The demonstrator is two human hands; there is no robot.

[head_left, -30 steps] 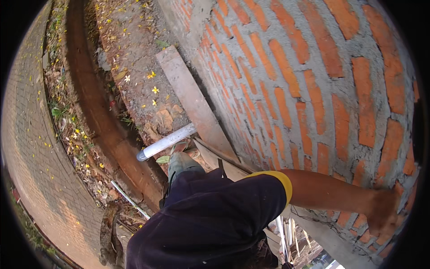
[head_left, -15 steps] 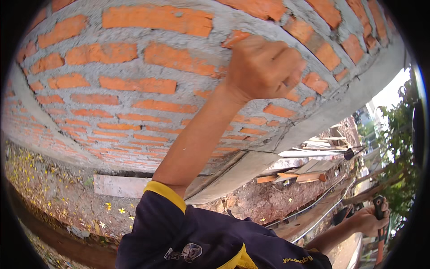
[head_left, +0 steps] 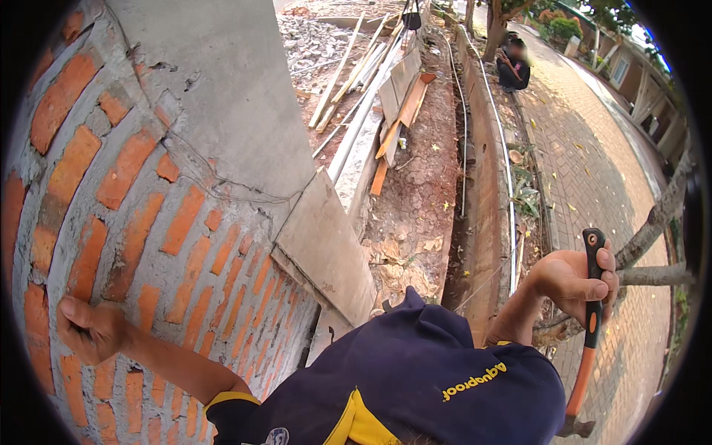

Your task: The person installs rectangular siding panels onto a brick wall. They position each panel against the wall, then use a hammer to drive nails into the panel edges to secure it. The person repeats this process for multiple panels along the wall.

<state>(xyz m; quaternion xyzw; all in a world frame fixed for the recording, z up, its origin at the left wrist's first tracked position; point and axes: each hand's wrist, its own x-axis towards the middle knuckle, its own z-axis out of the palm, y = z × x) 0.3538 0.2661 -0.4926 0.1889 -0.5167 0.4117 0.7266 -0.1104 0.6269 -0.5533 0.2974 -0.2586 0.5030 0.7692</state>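
My left hand [head_left: 93,330] is closed at the far left, close against the brick wall [head_left: 130,245]. Its thumb lies over the curled fingers, and whatever they may hold is hidden. Orange bricks with rough grey mortar surround it. On the right, my right hand [head_left: 571,285] grips a hammer [head_left: 584,382] by its black and orange handle. The handle's end points up and the metal head hangs down near my side, well away from the wall.
A smooth grey concrete column [head_left: 230,89] adjoins the bricks. Planks [head_left: 404,111] and a narrow ditch [head_left: 467,170] run ahead. Tree branches [head_left: 660,215] reach in beside my right hand. A person [head_left: 512,67] squats by the paved path [head_left: 586,163].
The view has swung right, showing the ditch, path and squatting person. My left fist now appears low at the far left; the hammer in my right hand is more fully visible.
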